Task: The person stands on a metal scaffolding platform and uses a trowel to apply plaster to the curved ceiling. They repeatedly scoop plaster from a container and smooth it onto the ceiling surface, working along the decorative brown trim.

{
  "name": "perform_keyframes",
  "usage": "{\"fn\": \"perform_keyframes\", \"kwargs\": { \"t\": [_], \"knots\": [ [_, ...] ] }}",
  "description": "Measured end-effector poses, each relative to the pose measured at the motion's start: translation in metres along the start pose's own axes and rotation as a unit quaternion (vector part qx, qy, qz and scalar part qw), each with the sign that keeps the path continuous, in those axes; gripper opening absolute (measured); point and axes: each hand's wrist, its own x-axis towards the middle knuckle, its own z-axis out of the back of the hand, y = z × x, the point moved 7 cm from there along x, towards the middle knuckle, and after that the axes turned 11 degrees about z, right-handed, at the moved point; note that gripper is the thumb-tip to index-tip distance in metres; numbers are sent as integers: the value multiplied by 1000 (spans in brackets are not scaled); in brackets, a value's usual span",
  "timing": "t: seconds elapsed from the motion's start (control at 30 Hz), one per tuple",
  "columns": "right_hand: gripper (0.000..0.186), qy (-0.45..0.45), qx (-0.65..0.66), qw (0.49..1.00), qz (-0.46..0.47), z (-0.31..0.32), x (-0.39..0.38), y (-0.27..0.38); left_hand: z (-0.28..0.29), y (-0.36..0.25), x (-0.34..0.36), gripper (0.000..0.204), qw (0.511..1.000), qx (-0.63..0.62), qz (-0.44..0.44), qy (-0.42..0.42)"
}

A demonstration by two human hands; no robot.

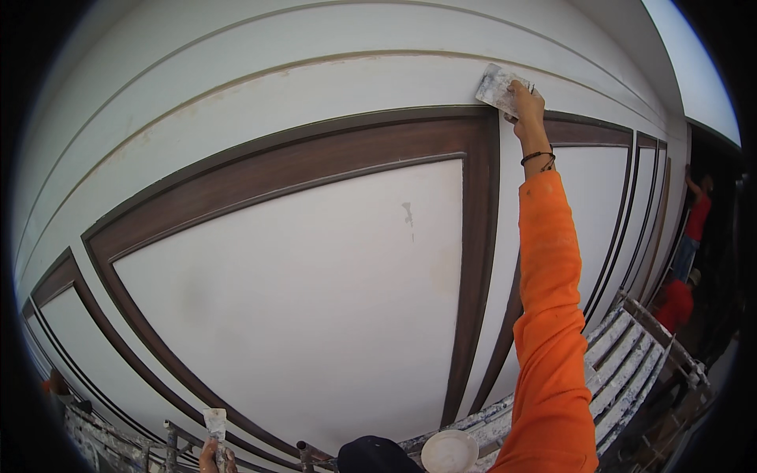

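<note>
My right arm in an orange sleeve reaches up the white wall (331,260). At its end my right hand (527,102), with a dark cord bracelet at the wrist, grips a wide, putty-smeared scraper (500,88). The scraper's blade lies at the wall strip just above the corner of a brown panel frame (479,150). Low on the left, my left hand (210,457) is closed round a smaller putty knife (214,422), blade up. Only some of that hand's fingers show at the lower edge.
A paint-spattered plank scaffold (623,347) runs along the wall, with metal pipes (171,445) at lower left. A round white container (449,452) stands below, beside a dark rounded shape (377,456). Two people in red (695,217) are at the far right.
</note>
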Motion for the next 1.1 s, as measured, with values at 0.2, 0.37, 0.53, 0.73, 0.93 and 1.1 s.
{"fn": "perform_keyframes", "kwargs": {
  "t": [0.2, 0.37, 0.53, 0.73, 0.93, 1.1],
  "knots": [
    [30, -3, 17, 1000, -4, 1, 0, -2, -1, 0, -4, 26, 999, -42, -13, -6],
    [29, -5, 23, 1000, 0, -2, 3, -4, 0, 2, -2, 24, 1000, -15, -10, -1],
    [28, 7, 29, 1000, -4, -4, 0, -3, 0, 3, -7, 23, 999, -11, 8, -31],
    [27, 16, 28, 999, 4, -3, 2, -4, 11, 5, 2, 25, 999, -24, -33, -30],
    [27, -5, 27, 1000, 5, -4, -3, -2, 7, 4, 3, 25, 999, -5, -36, 16],
    [24, -18, 21, 999, 19, -5, -8, 3, 13, 7, 9, 26, 999, -15, -30, 8]
  ]
}}
